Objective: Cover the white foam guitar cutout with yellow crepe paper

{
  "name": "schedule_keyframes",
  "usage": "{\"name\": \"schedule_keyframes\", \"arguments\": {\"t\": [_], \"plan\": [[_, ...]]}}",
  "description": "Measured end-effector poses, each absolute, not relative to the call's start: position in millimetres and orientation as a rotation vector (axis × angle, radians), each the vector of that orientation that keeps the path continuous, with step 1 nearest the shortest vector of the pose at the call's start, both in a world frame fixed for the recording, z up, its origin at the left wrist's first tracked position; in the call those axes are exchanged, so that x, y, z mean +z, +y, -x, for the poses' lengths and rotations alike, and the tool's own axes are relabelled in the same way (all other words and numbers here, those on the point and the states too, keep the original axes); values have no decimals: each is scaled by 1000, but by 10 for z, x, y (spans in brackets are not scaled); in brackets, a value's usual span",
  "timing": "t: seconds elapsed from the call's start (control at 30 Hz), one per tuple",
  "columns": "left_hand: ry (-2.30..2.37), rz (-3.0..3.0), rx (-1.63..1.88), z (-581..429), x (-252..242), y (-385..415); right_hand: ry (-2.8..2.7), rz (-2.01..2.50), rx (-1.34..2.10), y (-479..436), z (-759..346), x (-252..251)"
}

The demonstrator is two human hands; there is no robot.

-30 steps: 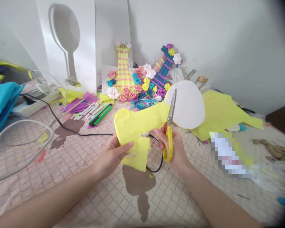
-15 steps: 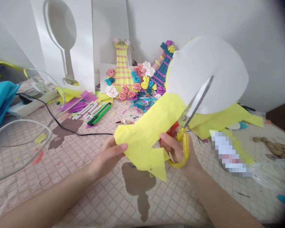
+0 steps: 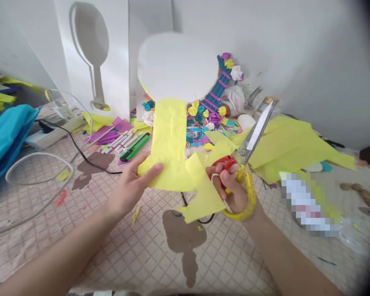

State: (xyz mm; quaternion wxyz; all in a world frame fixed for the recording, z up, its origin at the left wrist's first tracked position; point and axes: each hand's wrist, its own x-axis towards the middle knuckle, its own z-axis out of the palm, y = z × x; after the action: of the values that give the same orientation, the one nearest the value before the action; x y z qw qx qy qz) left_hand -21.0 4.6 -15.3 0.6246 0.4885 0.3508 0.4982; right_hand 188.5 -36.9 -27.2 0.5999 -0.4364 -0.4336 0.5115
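Currently the left hand is pinching the lower end of the paper cutout, thumb on the yellow front and fingers behind. It is holding it upright above the table, white round head uppermost. The right hand is gripping the scissors, fingers closed through the red and yellow loops, blades pointing up and right, just beside the cutout's yellow strip.

Markers left of paper cutout; scissors right; guitar craft behind.
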Motion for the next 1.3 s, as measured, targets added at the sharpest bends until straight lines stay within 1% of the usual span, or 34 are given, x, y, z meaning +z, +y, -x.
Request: {"name": "schedule_keyframes", "arguments": {"t": [0.13, 0.27, 0.33, 0.43, 0.5, 0.63, 0.7, 0.8, 0.9, 1.07, 1.2, 1.3], "plan": [[887, -1208, 1265, 187, -215, 48, -1090, 1205, 1116, -373, -1874, -233], [965, -1308, 1265, 147, -267, 25, -1183, 1242, 1014, -484, -1746, -192], [924, -1256, 1228, 114, -280, 12, -1229, 1169, 1058, -593, -1675, -183], [809, -1074, 1177, 66, -260, 1, -1385, 942, 1290, -771, -1623, -180], [764, -964, 1169, 50, -224, 2, -1459, 828, 1322, -835, -1641, -181], [701, -873, 1187, 58, -174, 18, -1276, 981, 952, -728, -1746, -182], [671, -895, 1185, 66, -188, 24, -1151, 1094, 862, -606, -1796, -186], [667, -964, 1160, 66, -254, 16, -1065, 1115, 926, -457, -1837, -216], [659, -1010, 1109, 52, -333, -10, -1035, 975, 1011, -409, -1844, -279], [617, -1027, 1037, 19, -382, -48, -1166, 924, 1091, -483, -1857, -369], [670, -908, 1118, 0, -345, -25, -1285, 946, 1034, -529, -1855, -375], [687, -822, 1210, 3, -308, 14, -1219, 955, 959, -514, -1815, -357]]}}
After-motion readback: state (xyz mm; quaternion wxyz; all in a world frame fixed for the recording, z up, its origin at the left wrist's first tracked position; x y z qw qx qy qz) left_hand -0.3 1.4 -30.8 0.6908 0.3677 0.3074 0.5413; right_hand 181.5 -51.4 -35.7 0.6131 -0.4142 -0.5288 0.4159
